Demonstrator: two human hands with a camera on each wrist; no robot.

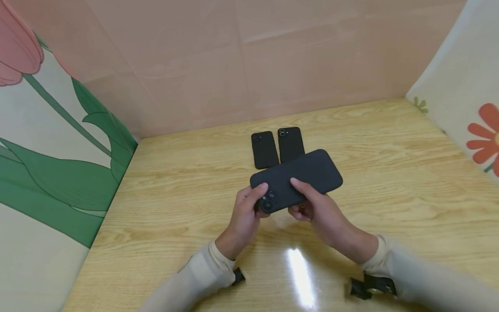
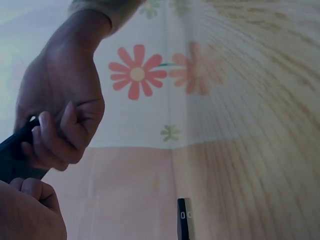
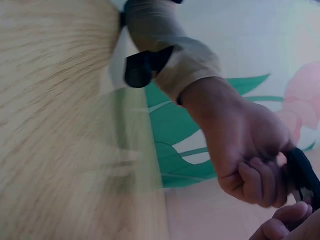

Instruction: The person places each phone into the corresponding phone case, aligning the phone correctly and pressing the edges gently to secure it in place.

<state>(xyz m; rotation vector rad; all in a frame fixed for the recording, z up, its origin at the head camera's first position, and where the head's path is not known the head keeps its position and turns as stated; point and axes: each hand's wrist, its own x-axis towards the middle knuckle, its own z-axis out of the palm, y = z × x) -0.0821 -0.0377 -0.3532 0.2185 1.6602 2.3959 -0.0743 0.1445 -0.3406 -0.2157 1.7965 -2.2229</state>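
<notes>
A dark smartphone, its camera side facing up, is held above the table between both hands. My left hand grips its camera end, the thumb on the back beside the lenses. My right hand pinches its near long edge, thumb flat on the back and fingers curled beneath. In the left wrist view the phone shows at the left edge, partly hidden by the hands. The right wrist view catches only a dark edge of the phone. The phone's screen side is hidden.
Two black phones lie side by side on the wooden table behind the hands: a left one and a right one, partly covered by the held phone. A pink backdrop and flowered side panels border the table.
</notes>
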